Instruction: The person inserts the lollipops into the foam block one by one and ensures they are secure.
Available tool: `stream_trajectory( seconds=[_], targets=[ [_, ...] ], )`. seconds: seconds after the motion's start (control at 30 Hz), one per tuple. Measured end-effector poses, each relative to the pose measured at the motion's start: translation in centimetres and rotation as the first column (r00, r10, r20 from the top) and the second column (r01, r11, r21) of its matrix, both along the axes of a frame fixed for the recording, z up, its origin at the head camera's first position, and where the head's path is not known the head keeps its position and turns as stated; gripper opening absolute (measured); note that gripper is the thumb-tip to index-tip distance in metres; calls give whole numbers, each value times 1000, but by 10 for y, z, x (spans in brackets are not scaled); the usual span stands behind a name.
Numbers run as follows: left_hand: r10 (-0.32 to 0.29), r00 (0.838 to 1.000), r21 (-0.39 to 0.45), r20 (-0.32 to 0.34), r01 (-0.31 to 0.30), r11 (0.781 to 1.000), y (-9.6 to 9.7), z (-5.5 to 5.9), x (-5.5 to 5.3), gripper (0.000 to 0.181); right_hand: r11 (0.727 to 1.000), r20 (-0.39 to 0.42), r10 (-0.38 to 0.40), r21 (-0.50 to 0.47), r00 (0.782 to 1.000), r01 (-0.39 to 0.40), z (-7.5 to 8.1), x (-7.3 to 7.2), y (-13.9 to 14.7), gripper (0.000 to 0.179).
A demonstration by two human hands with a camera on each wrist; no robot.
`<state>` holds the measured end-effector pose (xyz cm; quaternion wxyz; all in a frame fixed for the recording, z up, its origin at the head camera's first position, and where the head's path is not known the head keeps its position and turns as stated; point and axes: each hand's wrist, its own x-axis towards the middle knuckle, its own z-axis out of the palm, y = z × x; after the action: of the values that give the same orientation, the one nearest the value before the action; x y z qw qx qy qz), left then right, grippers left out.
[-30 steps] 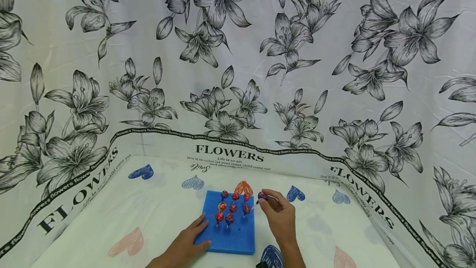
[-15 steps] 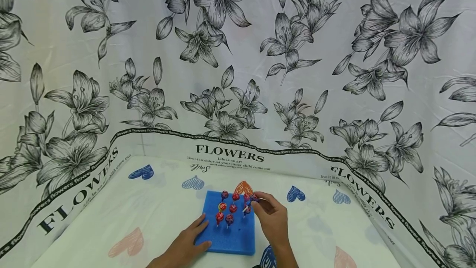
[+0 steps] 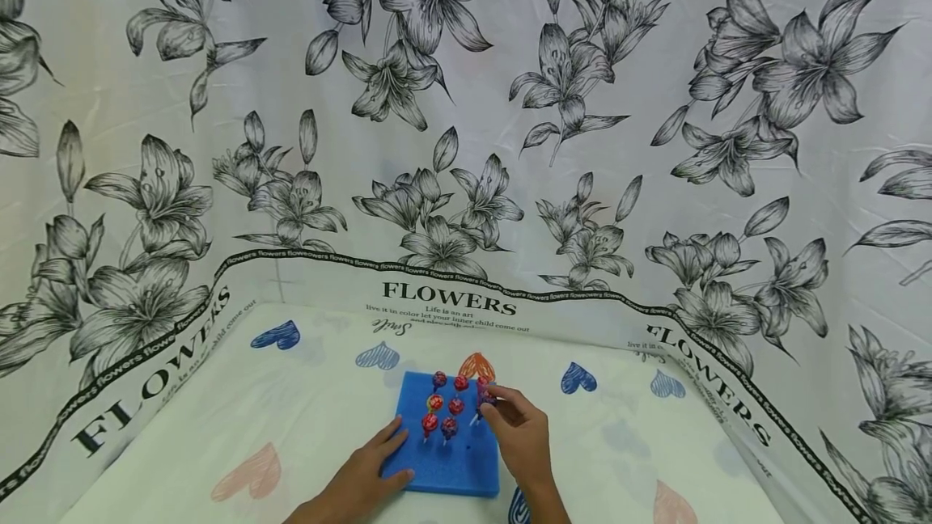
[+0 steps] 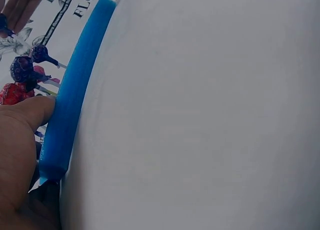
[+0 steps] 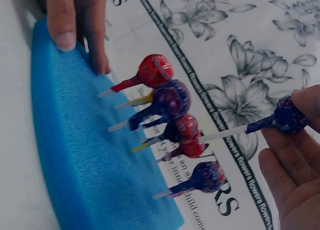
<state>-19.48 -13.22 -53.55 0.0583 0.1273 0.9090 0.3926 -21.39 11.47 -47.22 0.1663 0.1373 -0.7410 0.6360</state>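
My right hand [image 3: 526, 431] pinches a purple-wrapped lollipop [image 5: 291, 115] by its round head, between thumb and fingers. In the right wrist view its white stick reaches out toward the foam, above the row of lollipops. In the head view the hand is over the right side of a blue foam block [image 3: 466, 471]. Several red and purple lollipops [image 3: 449, 427] stand in the foam on their sticks. My left hand [image 3: 367, 463] rests on the foam's left edge, fingers spread, and its thumb [image 4: 37, 110] lies against the upper face.
A white cloth [image 3: 320, 395] printed with hearts lies under the foam. Behind and at both sides hangs a white curtain [image 3: 480, 103] with black flower drawings. A small hole [image 3: 468, 449] shows in the foam's front right part.
My right hand has moved left and slightly nearer with the lollipop, from beside the foam to over its right side. The stick now points down toward the foam. My left hand stays put.
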Motion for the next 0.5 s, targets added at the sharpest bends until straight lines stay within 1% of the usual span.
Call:
stream_trajectory(
  seconds=[0.13, 0.3, 0.4, 0.5],
  targets=[
    [-2, 1000, 5, -5, 2, 1000, -1, -1, 0, 77, 1000, 37, 1, 3, 999, -1, -10, -2, -2, 33],
    [2, 1000, 3, 11, -2, 1000, -1, -2, -1, 78, 1000, 89, -5, 16, 996, 3, -19, -3, -2, 32],
    [3, 1000, 2, 21, -3, 1000, -1, -3, -1, 78, 1000, 118, 1, 17, 993, -3, -19, 0, -3, 29],
    [4, 1000, 4, 20, -4, 1000, -1, -2, -2, 78, 1000, 128, 4, 23, 992, -7, -10, 6, -5, 26]
  ],
)
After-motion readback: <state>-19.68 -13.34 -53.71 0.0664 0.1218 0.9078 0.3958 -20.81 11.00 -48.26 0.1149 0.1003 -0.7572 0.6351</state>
